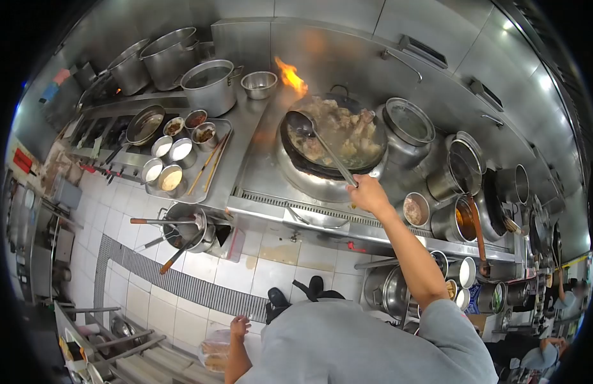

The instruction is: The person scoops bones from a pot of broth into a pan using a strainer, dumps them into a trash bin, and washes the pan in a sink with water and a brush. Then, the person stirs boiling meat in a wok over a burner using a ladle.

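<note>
My right hand grips the long handle of a metal ladle. The ladle's dark bowl is at the left side of a large wok, over its contents. Pale chunks of meat on the bone fill the wok in cloudy liquid, with some steam. My left hand hangs low by my side, fingers loosely apart, with nothing seen in it. Close to it is a clear plastic bag or tub with light brown food inside; its exact kind is unclear.
A flame rises behind the wok. To the left, a tray holds several seasoning pots and wooden sticks. A large pot stands behind it. Lidded pots line the right. Tools stick out of a floor-side pot. Other people are far right.
</note>
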Tool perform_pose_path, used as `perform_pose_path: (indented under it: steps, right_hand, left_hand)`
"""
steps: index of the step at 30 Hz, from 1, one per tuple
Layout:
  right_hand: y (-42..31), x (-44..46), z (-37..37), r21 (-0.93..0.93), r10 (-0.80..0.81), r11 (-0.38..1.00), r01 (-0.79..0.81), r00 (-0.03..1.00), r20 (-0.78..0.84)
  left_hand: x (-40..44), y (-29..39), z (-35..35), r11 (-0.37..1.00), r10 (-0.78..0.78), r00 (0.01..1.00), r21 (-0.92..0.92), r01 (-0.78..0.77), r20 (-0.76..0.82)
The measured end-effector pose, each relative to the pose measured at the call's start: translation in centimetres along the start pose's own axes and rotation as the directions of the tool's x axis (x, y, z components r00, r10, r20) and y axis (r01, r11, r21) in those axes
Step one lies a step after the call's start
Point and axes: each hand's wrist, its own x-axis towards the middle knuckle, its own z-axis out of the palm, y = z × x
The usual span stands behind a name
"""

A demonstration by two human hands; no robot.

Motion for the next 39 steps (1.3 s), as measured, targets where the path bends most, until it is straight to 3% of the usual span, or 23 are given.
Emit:
perform_pose_path:
  steps: [3,5,6,8,9,11,15,17,18,21,25,27,29,30,31,33,35,36,37,39]
  right_hand:
    - [-1.7,-0.1,-0.3,-0.037,0.052,0.998,-0.051,0.998,0.033]
    - [-2.6,-0.4,-0.3,-0.056,0.022,0.998,-0.027,0.995,-0.094]
    - [-2.9,-0.3,-0.4,-0.061,0.023,0.998,-0.028,0.997,-0.08]
    - [-4.0,1.0,-1.9,0.175,0.097,0.98,-0.091,0.995,-0.025]
    - [-4.2,0.1,-2.9,0.175,0.103,0.98,-0.098,0.994,-0.021]
    - [-5.2,-2.2,-6.2,0.356,0.198,0.889,-0.289,0.942,0.271]
    - [-4.1,-7.1,-6.4,0.358,0.242,0.866,-0.349,0.919,0.31]
    - [-1.9,-7.8,-3.8,0.127,0.007,0.992,-0.012,0.999,0.041]
    - [-1.2,-7.5,-3.0,0.08,0.089,0.992,-0.094,0.994,0.066]
    - [-0.6,-7.3,-1.2,0.062,0.069,0.996,-0.064,0.994,-0.083]
    - [0.2,-6.6,-2.2,-0.05,0.13,0.99,-0.135,0.988,-0.081]
    - [0.5,-7.1,-3.5,0.176,0.198,0.966,-0.19,0.98,-0.031]
    - [0.6,-6.7,-3.9,0.229,0.213,0.953,-0.197,0.976,-0.043]
    - [0.9,-6.2,-5.0,0.389,0.287,0.873,-0.294,0.955,0.078]
    - [0.5,-5.8,-6.2,0.523,0.34,0.755,-0.396,0.918,0.205]
    - [1.4,-4.6,-7.3,0.591,0.334,0.696,-0.408,0.912,0.236]
    - [1.0,-4.4,-8.8,0.352,0.337,0.851,-0.39,0.919,0.204]
    - [1.2,-5.0,-9.2,0.154,0.206,0.965,-0.212,0.977,0.052]
    - [1.8,-5.5,-9.3,0.151,0.2,0.967,-0.206,0.978,0.056]
    - [3.4,-6.6,-9.6,-0.207,-0.113,0.975,0.076,0.979,-0.17]
  left_hand:
    - [-0.4,-0.9,-0.5,0.998,-0.044,0.999,0.045,0.043,0.019]
    - [-0.5,-2.0,-0.6,0.997,-0.071,0.997,0.041,0.07,0.024]
    - [-0.7,-3.0,-1.0,0.996,-0.082,0.996,0.041,0.081,0.042]
    - [-1.2,-3.2,-1.0,0.995,-0.1,0.995,0.022,0.1,0.028]
    - [-1.6,-3.4,-1.3,0.993,-0.121,0.992,0.012,0.121,0.016]
    - [-1.5,-3.5,-1.7,0.993,-0.12,0.993,0.013,0.119,0.003]
    - [-1.3,-4.0,-2.3,0.992,-0.124,0.992,0.012,0.124,0.018]
    - [-1.3,-2.8,-2.3,0.989,-0.141,0.99,0.049,0.14,0.017]
    - [-1.4,-2.3,-2.1,0.985,-0.16,0.987,0.069,0.159,0.012]
    - [1.3,-1.6,-2.5,0.995,-0.097,0.994,0.016,0.096,0.056]
    - [1.3,2.5,-1.5,0.997,0.04,0.999,0.058,-0.042,0.027]
    - [1.8,3.3,-1.4,0.999,0.019,0.999,0.028,-0.02,0.031]
    - [1.9,3.5,-1.4,0.996,0.07,0.997,-0.057,-0.069,0.013]
    - [1.9,3.6,-1.4,0.997,0.037,0.999,-0.07,-0.035,0.038]
    - [2.3,3.1,-1.7,0.998,0.036,0.999,-0.057,-0.033,0.04]
    - [3.2,2.2,-1.5,0.992,-0.009,0.996,0.125,-0.002,0.092]
    - [2.5,2.0,-1.2,0.993,-0.029,0.997,0.119,0.021,0.065]
    - [2.2,2.0,-1.2,0.993,-0.043,0.998,0.111,0.036,0.056]
    - [2.0,1.8,-1.1,0.994,-0.059,0.997,0.1,0.054,0.045]
    - [1.4,1.1,-1.1,0.997,-0.058,0.997,0.055,0.055,0.052]
